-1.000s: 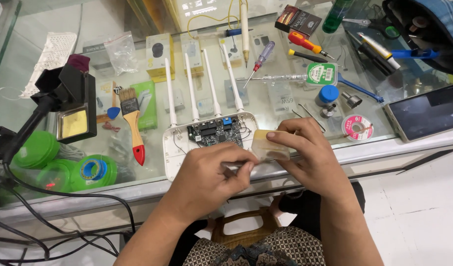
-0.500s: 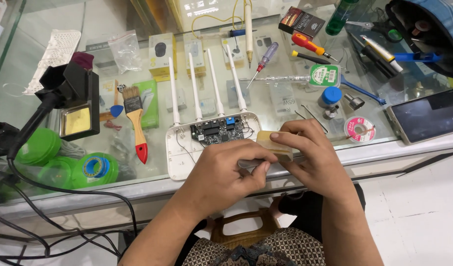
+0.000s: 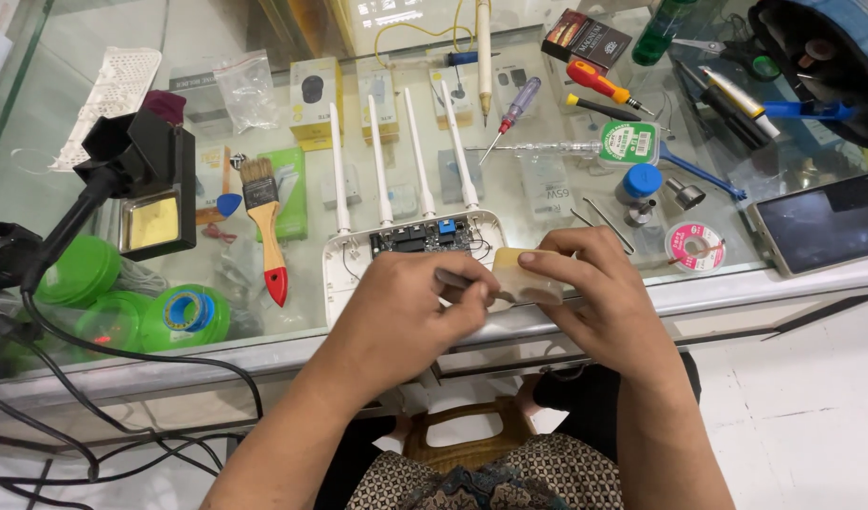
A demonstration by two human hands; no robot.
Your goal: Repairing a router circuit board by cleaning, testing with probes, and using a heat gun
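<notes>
My right hand [image 3: 604, 293] holds a small pale yellowish block [image 3: 527, 276], fingers pinching its edges, just above the near edge of the glass table [image 3: 736, 274]. My left hand [image 3: 406, 307] has fingers pressed together around a thin dark tool [image 3: 453, 278], its tip at the block. The opened white router [image 3: 410, 241], four antennas upright, lies just behind both hands. A red-handled brush [image 3: 267, 231] lies to the left.
</notes>
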